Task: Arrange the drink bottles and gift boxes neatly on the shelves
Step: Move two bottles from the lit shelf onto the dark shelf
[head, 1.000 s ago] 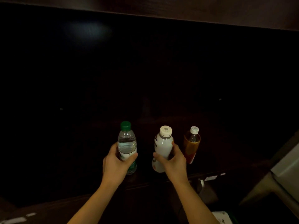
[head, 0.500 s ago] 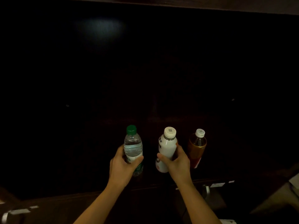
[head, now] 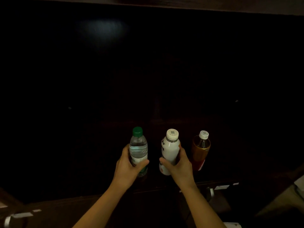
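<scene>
Three bottles stand upright in a row on a very dark shelf point(head: 218, 180), near its front edge, at about 6 o'clock in the view. At the 9 o'clock end of the row we see a clear water bottle point(head: 138, 148) with a green cap point(head: 137, 131); our left hand point(head: 127, 167) is wrapped around its lower half, thumb across the front of the label and fingers behind. In the middle stands a white bottle point(head: 169, 150) with a white cap point(head: 172, 134) and dark print down its side; our right hand point(head: 180, 167) grips it from the 3 o'clock side, thumb point(head: 164, 162) pressed against the front low on the body. The two held bottles are near each other but apart, with a dark gap between them. At the 3 o'clock end an amber bottle point(head: 201, 150) with a white cap and a red band near its base stands free, just beside the right hand; whether they touch we cannot tell. Whether the held bottles rest on the shelf or are lifted slightly we also cannot tell, since their bases are lost in shadow. The back of the shelf is almost black, with one faint patch of reflected light point(head: 102, 27) at about 11 o'clock. Small pale tags point(head: 222, 187) mark the shelf's front edge.
</scene>
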Demonstrator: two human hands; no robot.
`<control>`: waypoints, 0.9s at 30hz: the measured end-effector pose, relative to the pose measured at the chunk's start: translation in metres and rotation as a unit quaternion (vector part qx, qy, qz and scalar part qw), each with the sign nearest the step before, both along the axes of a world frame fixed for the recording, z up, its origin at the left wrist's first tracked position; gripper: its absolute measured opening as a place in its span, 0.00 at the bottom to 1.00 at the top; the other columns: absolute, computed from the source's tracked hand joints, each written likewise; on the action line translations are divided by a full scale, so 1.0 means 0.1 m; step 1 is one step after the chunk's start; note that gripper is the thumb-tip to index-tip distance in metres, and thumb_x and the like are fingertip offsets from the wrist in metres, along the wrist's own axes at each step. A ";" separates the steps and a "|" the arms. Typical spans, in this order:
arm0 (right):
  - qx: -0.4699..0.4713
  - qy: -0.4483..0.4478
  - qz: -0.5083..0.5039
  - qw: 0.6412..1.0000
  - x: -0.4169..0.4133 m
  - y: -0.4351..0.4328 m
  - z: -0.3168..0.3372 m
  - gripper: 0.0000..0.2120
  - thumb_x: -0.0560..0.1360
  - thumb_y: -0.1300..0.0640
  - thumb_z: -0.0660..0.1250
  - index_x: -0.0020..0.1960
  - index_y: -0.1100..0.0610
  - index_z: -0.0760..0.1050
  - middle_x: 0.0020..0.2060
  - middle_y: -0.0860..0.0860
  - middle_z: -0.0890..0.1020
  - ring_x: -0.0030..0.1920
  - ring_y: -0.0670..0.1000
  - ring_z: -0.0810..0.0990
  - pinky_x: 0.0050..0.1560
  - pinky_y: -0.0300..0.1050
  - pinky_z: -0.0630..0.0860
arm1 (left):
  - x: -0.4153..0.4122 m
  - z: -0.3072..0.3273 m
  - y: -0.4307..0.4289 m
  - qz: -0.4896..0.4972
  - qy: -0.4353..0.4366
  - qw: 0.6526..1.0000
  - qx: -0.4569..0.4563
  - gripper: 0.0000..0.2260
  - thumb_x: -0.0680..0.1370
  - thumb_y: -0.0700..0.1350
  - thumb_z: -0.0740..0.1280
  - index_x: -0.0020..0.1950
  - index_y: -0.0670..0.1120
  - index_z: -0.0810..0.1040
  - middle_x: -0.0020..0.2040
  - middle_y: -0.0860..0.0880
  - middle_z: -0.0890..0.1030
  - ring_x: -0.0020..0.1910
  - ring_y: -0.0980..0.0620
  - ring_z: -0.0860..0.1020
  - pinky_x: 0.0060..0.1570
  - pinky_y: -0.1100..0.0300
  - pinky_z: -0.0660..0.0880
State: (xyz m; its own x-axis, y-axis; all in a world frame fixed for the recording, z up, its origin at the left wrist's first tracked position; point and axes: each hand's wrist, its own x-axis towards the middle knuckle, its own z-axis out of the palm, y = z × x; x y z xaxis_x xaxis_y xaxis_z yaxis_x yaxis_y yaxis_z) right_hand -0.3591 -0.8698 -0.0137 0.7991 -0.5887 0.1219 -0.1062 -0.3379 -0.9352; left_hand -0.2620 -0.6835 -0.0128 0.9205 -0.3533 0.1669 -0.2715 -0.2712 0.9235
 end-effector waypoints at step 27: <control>-0.410 -0.178 0.067 0.892 -0.11 3.04 1.11 0.18 0.79 0.45 0.62 0.62 0.54 0.80 0.57 0.47 0.81 0.58 0.46 0.77 0.58 0.43 0.72 | -0.57 1.02 3.67 0.175 -0.287 0.927 0.168 0.18 0.80 0.58 0.62 0.64 0.49 0.79 0.59 0.56 0.79 0.59 0.57 0.77 0.57 0.60 0.75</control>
